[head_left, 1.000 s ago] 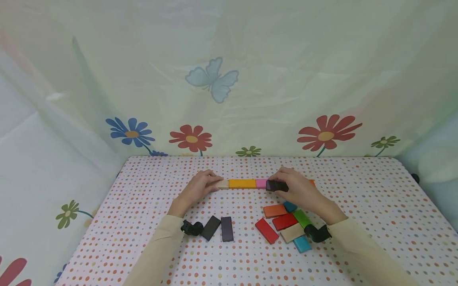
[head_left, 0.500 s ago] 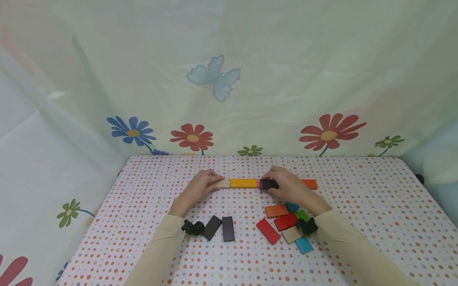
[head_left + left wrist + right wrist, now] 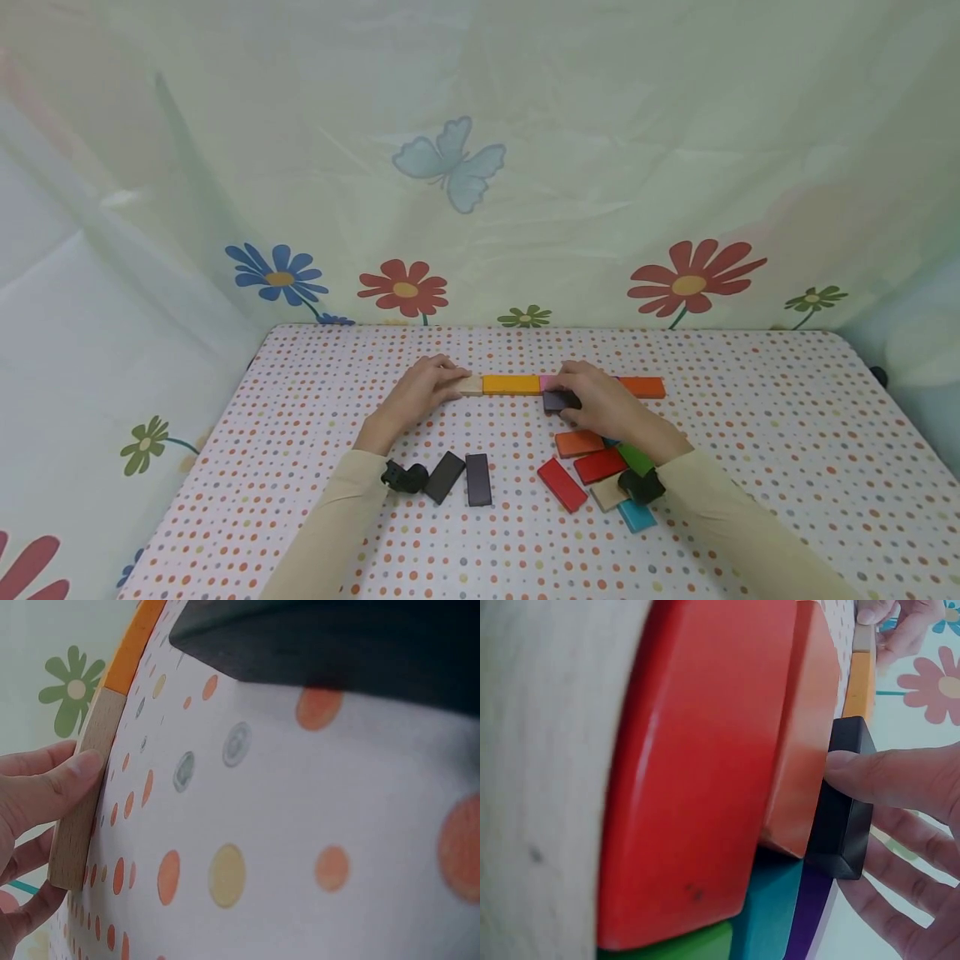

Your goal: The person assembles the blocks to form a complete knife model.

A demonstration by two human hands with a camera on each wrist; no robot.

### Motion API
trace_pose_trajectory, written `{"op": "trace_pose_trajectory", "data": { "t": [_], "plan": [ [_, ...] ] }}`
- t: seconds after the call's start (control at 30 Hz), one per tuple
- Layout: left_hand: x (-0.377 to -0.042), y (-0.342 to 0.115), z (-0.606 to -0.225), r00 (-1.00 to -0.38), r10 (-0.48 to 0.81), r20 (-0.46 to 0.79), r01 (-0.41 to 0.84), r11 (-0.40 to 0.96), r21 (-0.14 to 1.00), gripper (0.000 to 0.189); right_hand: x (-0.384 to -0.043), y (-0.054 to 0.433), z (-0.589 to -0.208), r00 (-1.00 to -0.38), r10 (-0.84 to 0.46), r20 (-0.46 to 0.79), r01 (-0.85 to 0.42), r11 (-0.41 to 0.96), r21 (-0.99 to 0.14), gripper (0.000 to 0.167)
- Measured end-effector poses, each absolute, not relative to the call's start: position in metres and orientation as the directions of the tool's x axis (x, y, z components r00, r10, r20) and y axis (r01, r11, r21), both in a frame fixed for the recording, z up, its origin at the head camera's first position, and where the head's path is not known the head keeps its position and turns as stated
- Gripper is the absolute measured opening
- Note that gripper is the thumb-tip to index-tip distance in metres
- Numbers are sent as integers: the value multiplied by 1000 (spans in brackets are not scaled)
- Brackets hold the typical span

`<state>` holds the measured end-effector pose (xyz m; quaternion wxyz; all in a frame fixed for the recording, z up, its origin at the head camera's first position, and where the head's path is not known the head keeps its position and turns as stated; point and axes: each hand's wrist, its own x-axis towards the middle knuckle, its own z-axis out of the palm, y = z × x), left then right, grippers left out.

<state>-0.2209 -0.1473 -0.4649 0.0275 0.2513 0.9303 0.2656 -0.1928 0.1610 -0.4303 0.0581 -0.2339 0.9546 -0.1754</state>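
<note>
My left hand (image 3: 422,393) grips a plain wooden block (image 3: 90,769), thumb on its near face and fingers behind it. That block forms the left end of a row, its other end against a yellow-orange block (image 3: 512,385). Right of this, a pink block (image 3: 547,382) is mostly covered by my right hand (image 3: 596,400). The right hand pinches a black block (image 3: 840,795) between thumb and fingers, just in front of the row by the pink block. An orange block (image 3: 642,387) ends the row on the right. A purple block (image 3: 810,915) shows beyond the black one.
Two dark blocks (image 3: 477,480) lie by the left wrist's black camera (image 3: 405,477). Below the right hand is a loose cluster: red (image 3: 562,485), orange (image 3: 578,443), green (image 3: 634,458), wooden (image 3: 608,493) and blue (image 3: 637,516) blocks. A dotted cloth (image 3: 337,567) covers the table.
My right hand has moved left along the row with the black block, then slightly nearer, bringing the block in front of the row. The left hand stays on the wooden block.
</note>
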Motion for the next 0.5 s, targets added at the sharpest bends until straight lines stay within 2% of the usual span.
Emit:
{"op": "trace_pose_trajectory", "data": {
  "t": [0.5],
  "plan": [
    [-220, -147, -463, -871, 485, 84, 458, 735, 501, 38, -191, 163, -435, -872, -487, 45, -474, 820, -321, 29]
  ]
}}
